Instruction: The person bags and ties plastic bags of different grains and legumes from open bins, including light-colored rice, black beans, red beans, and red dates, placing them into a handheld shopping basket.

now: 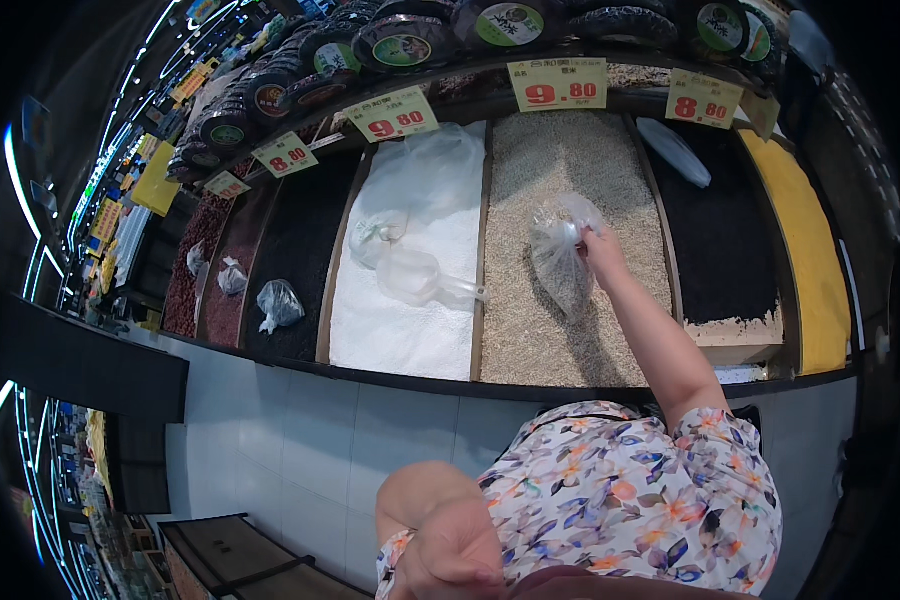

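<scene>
Over the bin of pale beige grain (520, 345), my right hand (598, 250) grips the gathered top of a clear plastic bag (562, 270). Grain of a similar colour seems to fill the bag's lower part, and a shadow falls beneath it. My left hand (455, 548) is drawn up close to my body at the lower edge, its fingers curled in; whatever they may hold is hidden. A clear plastic scoop (410, 277) lies on the white grain (400, 340) in the adjoining bin, its handle reaching the divider.
Bagged goods rest in the white bin (375, 238) and on the dark grain (280, 305) farther left. A rolled plastic bag (673, 152) lies in the right-hand dark bin. Price signs (558, 85) and round dark-rimmed packages (405, 42) line the back. A yellow panel (805, 260) stands right.
</scene>
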